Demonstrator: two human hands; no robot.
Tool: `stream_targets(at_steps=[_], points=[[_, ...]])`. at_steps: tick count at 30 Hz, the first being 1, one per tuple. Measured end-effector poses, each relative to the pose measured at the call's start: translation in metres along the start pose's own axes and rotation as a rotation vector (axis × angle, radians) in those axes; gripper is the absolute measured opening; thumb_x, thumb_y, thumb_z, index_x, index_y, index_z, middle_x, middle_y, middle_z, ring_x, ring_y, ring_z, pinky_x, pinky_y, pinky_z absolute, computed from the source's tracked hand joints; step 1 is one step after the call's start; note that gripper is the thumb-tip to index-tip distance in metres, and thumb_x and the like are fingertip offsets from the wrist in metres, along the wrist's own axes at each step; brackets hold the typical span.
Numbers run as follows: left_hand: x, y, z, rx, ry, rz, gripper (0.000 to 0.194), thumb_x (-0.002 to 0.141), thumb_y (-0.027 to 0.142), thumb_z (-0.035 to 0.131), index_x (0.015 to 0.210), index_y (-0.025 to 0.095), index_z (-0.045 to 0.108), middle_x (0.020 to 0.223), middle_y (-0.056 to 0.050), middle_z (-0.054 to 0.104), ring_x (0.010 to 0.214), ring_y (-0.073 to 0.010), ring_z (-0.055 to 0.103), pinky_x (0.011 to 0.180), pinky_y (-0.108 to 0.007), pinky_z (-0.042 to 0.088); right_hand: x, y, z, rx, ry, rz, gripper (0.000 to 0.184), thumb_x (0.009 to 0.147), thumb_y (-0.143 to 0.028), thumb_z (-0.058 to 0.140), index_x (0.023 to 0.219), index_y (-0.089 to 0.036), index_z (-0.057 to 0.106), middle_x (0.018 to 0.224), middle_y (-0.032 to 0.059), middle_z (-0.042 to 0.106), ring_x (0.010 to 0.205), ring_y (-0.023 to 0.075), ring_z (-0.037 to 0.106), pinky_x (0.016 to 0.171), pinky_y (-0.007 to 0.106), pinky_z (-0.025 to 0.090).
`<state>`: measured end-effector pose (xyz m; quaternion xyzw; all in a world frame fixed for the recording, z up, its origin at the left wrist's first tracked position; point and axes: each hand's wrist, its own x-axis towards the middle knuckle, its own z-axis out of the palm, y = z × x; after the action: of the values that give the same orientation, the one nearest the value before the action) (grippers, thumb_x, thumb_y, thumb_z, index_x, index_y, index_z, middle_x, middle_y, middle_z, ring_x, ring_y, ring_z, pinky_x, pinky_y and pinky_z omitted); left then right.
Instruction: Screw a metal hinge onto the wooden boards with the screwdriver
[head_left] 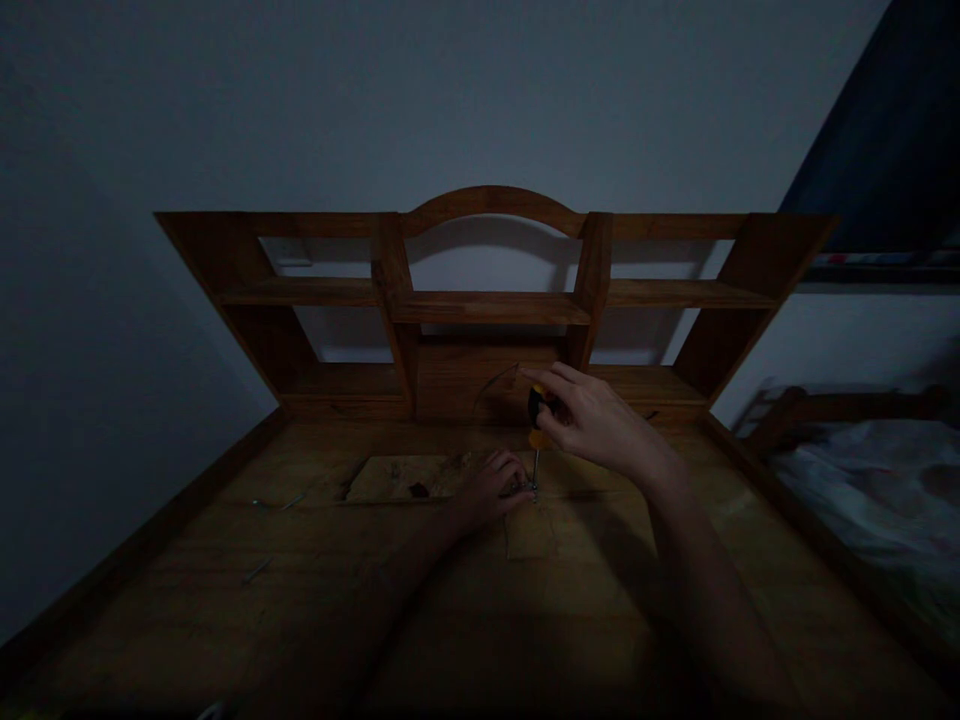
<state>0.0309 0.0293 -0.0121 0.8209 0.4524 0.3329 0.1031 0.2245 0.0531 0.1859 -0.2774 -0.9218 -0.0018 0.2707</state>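
In my right hand (592, 412) is a screwdriver (538, 438) with a black and yellow handle, held upright between thumb and fingers. Its metal shaft points straight down to a small metal part (534, 491) at desk level. My left hand (491, 488) rests low beside the tip, fingers curled around that spot; what they pinch is too dark and small to name. Beneath the left hand lies a pale, rough wooden strip (394, 478) with a dark mark. Just below the tip, a squarish light wooden piece (531, 537) shows on the desk.
A wooden desk (420, 620) carries a shelf unit (491, 308) along its back, against a pale wall. Several thin metal pieces, one a slim rod (258, 570), lie on the left. Beyond the right edge is a bed-like frame with a whitish plastic cover (870, 480). Lighting is dim.
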Motion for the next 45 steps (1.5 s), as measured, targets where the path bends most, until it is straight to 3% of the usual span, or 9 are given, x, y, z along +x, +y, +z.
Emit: stream_targets(at_steps=[4,9,14,19,22,26,33,40,45], points=[[0.000,0.000,0.001,0.000,0.006,-0.011,0.020,0.090,0.039,0.063,0.095,0.021,0.058,0.103,-0.004,0.057,0.100,-0.0195,0.053,0.089,-0.033,0.043,0.001,0.001,0.003,-0.076,0.035,0.070,0.038,0.095,-0.035,0.046,0.130,-0.023,0.055,0.115,0.0093,0.059,0.088,0.0206,0.063,0.081,0.034,0.047],[0.001,0.001,-0.001,0.001,-0.010,-0.005,0.020,0.091,0.040,0.062,0.094,0.020,0.058,0.101,-0.004,0.057,0.098,-0.0194,0.053,0.087,-0.033,0.043,0.002,0.001,0.004,-0.034,0.006,0.002,0.037,0.094,-0.029,0.046,0.130,-0.024,0.053,0.119,0.0076,0.057,0.093,0.0193,0.062,0.083,0.032,0.046],[0.001,0.000,0.000,0.018,-0.007,0.011,0.020,0.091,0.039,0.063,0.094,0.020,0.058,0.103,-0.004,0.057,0.100,-0.0193,0.052,0.090,-0.033,0.042,0.001,-0.001,0.003,-0.100,0.011,0.056,0.032,0.096,-0.040,0.044,0.118,-0.022,0.058,0.109,0.0075,0.059,0.085,0.0200,0.061,0.077,0.033,0.046],[0.001,0.000,0.000,0.013,-0.002,-0.001,0.020,0.091,0.040,0.062,0.094,0.020,0.058,0.102,-0.003,0.057,0.099,-0.0186,0.052,0.088,-0.032,0.043,0.000,-0.002,0.002,-0.026,-0.026,-0.001,0.028,0.093,-0.026,0.047,0.120,-0.022,0.054,0.113,0.0061,0.060,0.094,0.0203,0.061,0.083,0.032,0.045],[0.001,0.000,0.000,0.023,-0.005,0.006,0.020,0.091,0.040,0.062,0.094,0.021,0.058,0.102,-0.004,0.057,0.099,-0.0193,0.053,0.089,-0.033,0.043,0.003,-0.001,0.005,-0.069,-0.004,0.030,0.025,0.099,-0.035,0.041,0.109,-0.021,0.058,0.103,0.0068,0.062,0.091,0.0212,0.062,0.080,0.032,0.045],[0.000,-0.002,0.001,0.033,-0.001,0.012,0.021,0.091,0.041,0.061,0.095,0.021,0.058,0.103,-0.004,0.057,0.100,-0.0202,0.053,0.089,-0.034,0.043,0.007,0.001,0.009,-0.047,0.025,0.024,0.033,0.096,-0.048,0.046,0.117,-0.024,0.059,0.111,0.0068,0.060,0.092,0.0210,0.062,0.078,0.032,0.046],[0.000,-0.001,0.001,0.035,0.004,0.007,0.020,0.091,0.040,0.062,0.094,0.021,0.058,0.103,-0.004,0.057,0.101,-0.0206,0.053,0.088,-0.034,0.043,0.005,0.006,0.000,0.071,-0.033,-0.040,0.034,0.088,-0.018,0.050,0.119,-0.026,0.060,0.119,0.0040,0.059,0.098,0.0186,0.061,0.085,0.031,0.046],[0.001,0.001,-0.001,0.034,-0.008,0.010,0.019,0.091,0.039,0.062,0.095,0.021,0.058,0.102,-0.004,0.058,0.101,-0.0204,0.053,0.090,-0.034,0.043,0.002,0.007,-0.001,-0.046,0.010,0.037,0.026,0.096,-0.039,0.047,0.111,-0.024,0.062,0.107,0.0063,0.058,0.085,0.0187,0.060,0.076,0.032,0.046],[0.000,0.003,-0.002,0.046,-0.003,0.004,0.021,0.091,0.042,0.060,0.095,0.021,0.058,0.103,-0.005,0.057,0.101,-0.0211,0.053,0.090,-0.035,0.043,0.000,0.004,-0.006,0.099,-0.053,-0.073,0.025,0.094,-0.028,0.049,0.118,-0.026,0.056,0.116,0.0046,0.059,0.097,0.0182,0.060,0.085,0.030,0.045]])
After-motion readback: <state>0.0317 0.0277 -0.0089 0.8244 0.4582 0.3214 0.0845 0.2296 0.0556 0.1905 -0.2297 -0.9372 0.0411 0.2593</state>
